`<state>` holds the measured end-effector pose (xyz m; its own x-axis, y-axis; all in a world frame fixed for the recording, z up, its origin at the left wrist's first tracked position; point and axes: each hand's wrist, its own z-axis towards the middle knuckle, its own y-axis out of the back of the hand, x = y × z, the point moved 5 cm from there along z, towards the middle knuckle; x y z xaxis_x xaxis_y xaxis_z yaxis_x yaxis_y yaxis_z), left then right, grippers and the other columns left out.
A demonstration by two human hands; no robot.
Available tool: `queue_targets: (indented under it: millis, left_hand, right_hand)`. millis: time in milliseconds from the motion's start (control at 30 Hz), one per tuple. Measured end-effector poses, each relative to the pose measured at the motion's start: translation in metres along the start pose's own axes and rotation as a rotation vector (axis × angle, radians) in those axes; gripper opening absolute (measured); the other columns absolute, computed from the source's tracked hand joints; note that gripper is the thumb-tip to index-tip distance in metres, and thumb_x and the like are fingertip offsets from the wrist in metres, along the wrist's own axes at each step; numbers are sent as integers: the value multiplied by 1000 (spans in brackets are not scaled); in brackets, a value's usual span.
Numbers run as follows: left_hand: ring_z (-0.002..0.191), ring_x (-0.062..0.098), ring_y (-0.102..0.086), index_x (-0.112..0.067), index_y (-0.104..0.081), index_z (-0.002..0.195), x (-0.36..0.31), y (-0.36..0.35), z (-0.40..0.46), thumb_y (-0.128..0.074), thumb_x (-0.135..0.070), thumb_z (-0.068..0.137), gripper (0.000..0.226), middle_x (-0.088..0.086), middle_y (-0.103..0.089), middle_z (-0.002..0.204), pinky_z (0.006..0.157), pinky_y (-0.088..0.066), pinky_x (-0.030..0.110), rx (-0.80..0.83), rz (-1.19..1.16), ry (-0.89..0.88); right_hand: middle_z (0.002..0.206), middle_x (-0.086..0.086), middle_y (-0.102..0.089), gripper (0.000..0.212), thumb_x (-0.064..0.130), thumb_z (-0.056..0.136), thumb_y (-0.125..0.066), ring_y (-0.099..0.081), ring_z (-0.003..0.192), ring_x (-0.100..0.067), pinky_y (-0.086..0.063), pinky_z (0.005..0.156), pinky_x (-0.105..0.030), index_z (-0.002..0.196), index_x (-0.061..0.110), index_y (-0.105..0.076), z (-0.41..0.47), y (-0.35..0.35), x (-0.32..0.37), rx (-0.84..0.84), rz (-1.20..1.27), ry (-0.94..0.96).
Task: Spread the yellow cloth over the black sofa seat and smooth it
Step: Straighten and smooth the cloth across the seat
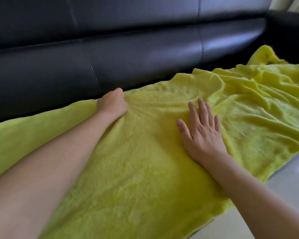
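Head view: yellow cloth [145,161] lies over black sofa [110,49] seat, rumpled at right.
Left hand [112,104]: fingers clenched in cloth near backrest.
Right hand [204,133]: fingers straight, flat on cloth.

Pale glossy floor [283,183] at lower right; light curtain [290,3] at upper right corner.

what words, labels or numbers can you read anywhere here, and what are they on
None: no word, label, brand, number or sign shows in this view.
The yellow cloth is plain fleece with no tag in sight.
The black sofa shows only seams and shine.
The left hand and right hand carry nothing written.
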<state>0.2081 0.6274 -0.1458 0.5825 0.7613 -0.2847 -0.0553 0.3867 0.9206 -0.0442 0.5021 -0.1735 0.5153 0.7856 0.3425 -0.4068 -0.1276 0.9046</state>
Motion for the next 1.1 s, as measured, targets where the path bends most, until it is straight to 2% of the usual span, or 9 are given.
queue_targets:
  millis: [133, 300, 433, 533, 700, 800, 933, 1000, 1100]
  left_hand:
    - [83, 27, -55, -11, -53, 95, -14, 18, 37, -42, -21, 90, 16, 4, -58, 92, 66, -41, 35, -67, -210, 106]
    - [92, 32, -61, -8, -56, 87, -29, -9, 52, -49, -17, 89, 13, 14, -64, 104, 76, -48, 35, 272, 11, 106]
    - [85, 31, -57, -12, -50, 87, -21, -5, 64, -47, -11, 86, 3, 8, -58, 93, 68, -44, 34, 15, -153, 210]
    - [76, 30, -52, -15, -44, 88, -21, -8, 57, -42, -3, 84, 13, 4, -53, 83, 60, -37, 33, -195, -17, 86]
    - [94, 31, -57, -17, -58, 102, -27, -14, 54, -42, -19, 96, 17, 7, -62, 106, 76, -47, 39, 32, -7, -51]
    - [98, 36, -57, -14, -58, 110, 2, 20, 41, -45, -9, 87, 27, 11, -60, 107, 74, -46, 39, -108, 32, 45]
    - [89, 34, -58, -9, -57, 93, 52, 27, 19, -49, -15, 87, 12, 14, -63, 103, 71, -44, 36, 114, 317, 203]
    - [81, 31, -55, -7, -56, 85, 61, 19, 18, -48, -13, 87, 9, 12, -62, 95, 69, -45, 35, 154, 241, 202]
    - [81, 33, -55, -5, -57, 85, 74, 23, 31, -47, -11, 88, 12, 13, -60, 92, 67, -43, 34, 55, 87, 275]
  right_hand:
    - [160, 7, 23, 81, 71, 89, -6, 18, 146, -7, 9, 121, -38, 154, 27, 10, 7, -1, -7, 38, 126, -80]
    - [160, 4, 21, 74, 67, 93, -7, 24, 145, -14, 15, 118, -44, 155, 30, 7, 11, -9, -3, 159, -128, -34]
    - [161, 2, 20, 73, 68, 92, -5, 23, 146, -18, 13, 119, -47, 154, 32, 6, 12, -11, 1, 168, -176, -40]
    - [161, -2, 19, 73, 68, 92, -6, 21, 147, -21, 12, 119, -47, 154, 31, 8, 11, -11, 1, 179, -194, -60]
    - [161, -7, 18, 74, 66, 93, -7, 18, 148, -26, 11, 118, -50, 154, 28, 10, 13, -7, 3, 278, -240, -93]
    - [162, -13, 10, 71, 58, 97, -10, 13, 148, -31, 13, 116, -54, 156, 20, 3, 24, 5, 16, 258, -328, -77]
    - [163, -9, 5, 69, 55, 99, -14, 9, 149, -26, 11, 118, -51, 156, 19, -3, 41, -1, 71, 112, -185, 137]
    - [163, -4, 7, 70, 59, 98, -12, 11, 149, -23, 10, 119, -49, 156, 22, -1, 43, -20, 87, 191, -156, 207]
    - [163, -1, 7, 70, 63, 96, -9, 11, 149, -20, 12, 119, -47, 156, 27, -2, 41, -43, 81, 319, -134, 185]
